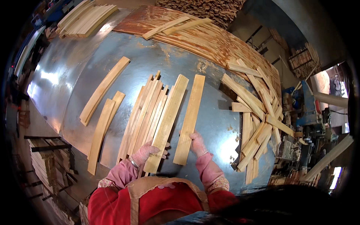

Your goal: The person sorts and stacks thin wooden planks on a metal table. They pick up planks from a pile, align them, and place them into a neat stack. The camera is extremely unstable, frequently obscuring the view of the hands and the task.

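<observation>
My left hand [146, 153], in a pink glove, is closed around the near end of a wooden slat [167, 120], thumb on top and fingertips showing past its right edge. My right hand [197, 144], gloved too, grips the right edge of a second wooden slat [190, 116] near its lower end; its fingers underneath are hidden. The two slats point away from me with a narrow gap between them. Just left of the left-hand slat, several narrow slats [144, 112] lie side by side on the metal table [86, 82].
Loose slats [105, 90] lie farther left. A jumbled pile of slats [262, 116] covers the table's right side. Two slats rest on a worn plywood sheet [217, 41] at the far edge. A neat stack [84, 20] sits far left. Machinery [305, 112] stands at right.
</observation>
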Demonstrator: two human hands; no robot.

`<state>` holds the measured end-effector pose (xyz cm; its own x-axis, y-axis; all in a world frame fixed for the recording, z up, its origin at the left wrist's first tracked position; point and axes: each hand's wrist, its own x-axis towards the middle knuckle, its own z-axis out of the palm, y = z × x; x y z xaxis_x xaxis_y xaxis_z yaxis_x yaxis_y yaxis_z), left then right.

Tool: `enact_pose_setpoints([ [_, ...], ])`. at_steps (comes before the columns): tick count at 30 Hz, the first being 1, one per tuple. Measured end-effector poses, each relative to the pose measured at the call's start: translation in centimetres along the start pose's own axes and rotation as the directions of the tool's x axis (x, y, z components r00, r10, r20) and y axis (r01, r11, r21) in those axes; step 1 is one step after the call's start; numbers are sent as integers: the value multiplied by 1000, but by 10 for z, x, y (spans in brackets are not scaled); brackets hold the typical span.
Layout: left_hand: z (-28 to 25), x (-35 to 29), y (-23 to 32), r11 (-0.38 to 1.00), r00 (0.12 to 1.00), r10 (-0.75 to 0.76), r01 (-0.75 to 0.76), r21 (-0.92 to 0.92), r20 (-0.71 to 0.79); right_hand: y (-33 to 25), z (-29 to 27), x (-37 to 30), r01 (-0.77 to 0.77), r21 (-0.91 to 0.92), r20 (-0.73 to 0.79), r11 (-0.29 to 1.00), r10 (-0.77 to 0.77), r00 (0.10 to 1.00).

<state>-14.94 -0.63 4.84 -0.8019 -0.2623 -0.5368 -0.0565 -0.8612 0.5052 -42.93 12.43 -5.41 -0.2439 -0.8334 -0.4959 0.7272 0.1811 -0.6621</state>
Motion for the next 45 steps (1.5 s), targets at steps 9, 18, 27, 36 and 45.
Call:
enact_pose_setpoints([
  [9, -84, -58, 20, 868, 838, 453, -336, 365, -305, -8, 155, 48, 6, -485, 145, 874, 74, 987],
  [18, -159, -191, 39, 530, 402, 809, -179, 829, -430, 42, 382, 214, 17, -620, 259, 784, 185, 948],
  [27, -180, -225, 9, -75, 285, 956, 481, 874, -75, 26, 371, 175, 379, -395, 339, 837, -251, 907],
  [36, -142, -187, 8, -63, 521, 852, -6, 998, 57, -50, 268, 62, 506, -365, 160, 782, -482, 861],
  [45, -12, -135, -40, 111, 875, 481, -118, 987, 50, -101, 95, -80, 419, -447, -265, 791, -564, 782],
])
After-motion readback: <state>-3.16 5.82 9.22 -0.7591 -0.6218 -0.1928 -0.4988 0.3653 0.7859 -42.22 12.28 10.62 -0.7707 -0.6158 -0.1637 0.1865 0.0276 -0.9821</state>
